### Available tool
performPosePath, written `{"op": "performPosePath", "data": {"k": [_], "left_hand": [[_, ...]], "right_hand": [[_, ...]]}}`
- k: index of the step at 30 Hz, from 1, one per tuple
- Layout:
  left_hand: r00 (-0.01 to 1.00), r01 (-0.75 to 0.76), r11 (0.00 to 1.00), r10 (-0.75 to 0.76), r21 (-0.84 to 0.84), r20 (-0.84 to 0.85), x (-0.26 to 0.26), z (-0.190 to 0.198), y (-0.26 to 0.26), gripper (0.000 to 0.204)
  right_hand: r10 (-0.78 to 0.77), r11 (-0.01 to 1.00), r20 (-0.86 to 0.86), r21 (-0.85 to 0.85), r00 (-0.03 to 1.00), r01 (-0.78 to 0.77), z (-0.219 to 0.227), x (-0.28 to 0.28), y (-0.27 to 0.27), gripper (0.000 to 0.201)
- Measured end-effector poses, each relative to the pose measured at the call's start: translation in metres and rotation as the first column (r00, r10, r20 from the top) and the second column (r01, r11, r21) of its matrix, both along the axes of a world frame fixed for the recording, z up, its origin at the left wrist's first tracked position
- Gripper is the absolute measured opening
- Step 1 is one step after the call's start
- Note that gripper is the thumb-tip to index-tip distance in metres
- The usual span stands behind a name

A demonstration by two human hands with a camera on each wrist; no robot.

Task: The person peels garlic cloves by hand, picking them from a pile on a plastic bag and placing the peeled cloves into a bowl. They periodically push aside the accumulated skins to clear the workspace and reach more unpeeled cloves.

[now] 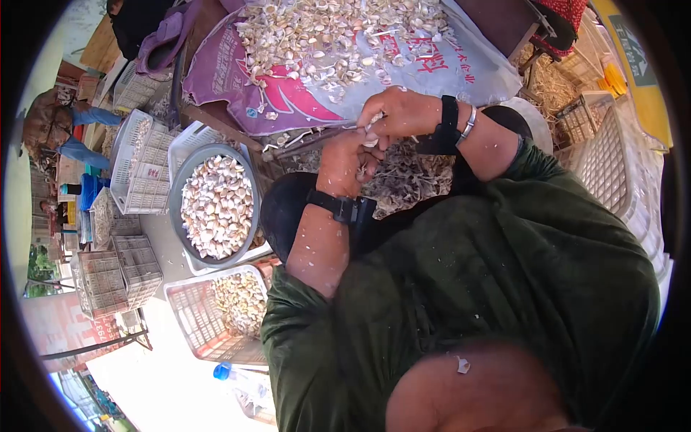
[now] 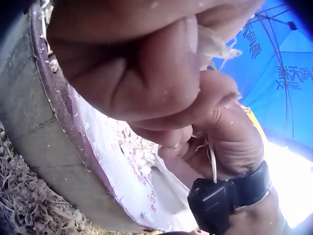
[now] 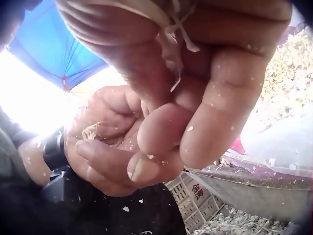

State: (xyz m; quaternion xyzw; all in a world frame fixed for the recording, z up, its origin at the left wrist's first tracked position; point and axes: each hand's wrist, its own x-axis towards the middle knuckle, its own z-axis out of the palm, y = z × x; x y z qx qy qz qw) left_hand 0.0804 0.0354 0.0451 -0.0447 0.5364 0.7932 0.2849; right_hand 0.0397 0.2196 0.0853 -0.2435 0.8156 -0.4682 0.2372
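Note:
My left hand (image 1: pixel 342 164) and right hand (image 1: pixel 409 113) meet over the near edge of the sheet-covered table, fingertips touching. Between them shows whitish garlic (image 1: pixel 371 141), pinched by both. In the left wrist view, my left hand's curled fingers (image 2: pixel 146 73) fill the top, beside pale papery garlic skin (image 2: pixel 212 45); my right hand (image 2: pixel 227 129) is behind. The right wrist view has my right hand (image 3: pixel 220 83) bent around dry skin (image 3: pixel 171 49), while my left hand (image 3: pixel 115 127) carries thin root threads (image 3: pixel 90 130) near its palm. The garlic's exact shape is partly hidden.
Loose garlic (image 1: pixel 317 43) is heaped on the printed sheet (image 1: pixel 302 108). At left stand a round grey basin (image 1: pixel 173 198) of cloves, a crate (image 1: pixel 194 345) with more cloves, and stacked crates (image 1: pixel 151 173). Peelings (image 1: pixel 410 183) lie below my hands. A person (image 1: pixel 86 137) is at far left.

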Motion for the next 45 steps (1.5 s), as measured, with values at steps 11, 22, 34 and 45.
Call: {"op": "performPosePath", "data": {"k": [11, 22, 34, 45], "left_hand": [[0.972, -0.236, 0.970, 0.236, 0.054, 0.001, 0.042, 0.001, -0.002, 0.022], [0.993, 0.014, 0.988, -0.031, -0.153, -0.110, 0.069, 0.045, 0.014, 0.028], [0.955, -0.061, 0.995, 0.037, -0.073, -0.293, 0.089, 0.071, 0.037, 0.028], [0.907, -0.246, 0.963, 0.269, 0.111, -0.325, 0.093, 0.097, 0.050, 0.029]], "right_hand": [[0.081, 0.993, -0.646, 0.116, 0.759, -0.007, -0.013, 0.035, 0.026, 0.065], [0.067, 0.990, -0.556, -0.065, 0.829, -0.124, 0.009, 0.074, 0.029, 0.044], [0.013, 0.896, 0.087, -0.443, 0.996, 0.027, 0.046, 0.099, 0.048, 0.032], [0.120, 0.741, 0.169, -0.671, 0.978, 0.025, 0.064, 0.093, 0.049, 0.041]]}}
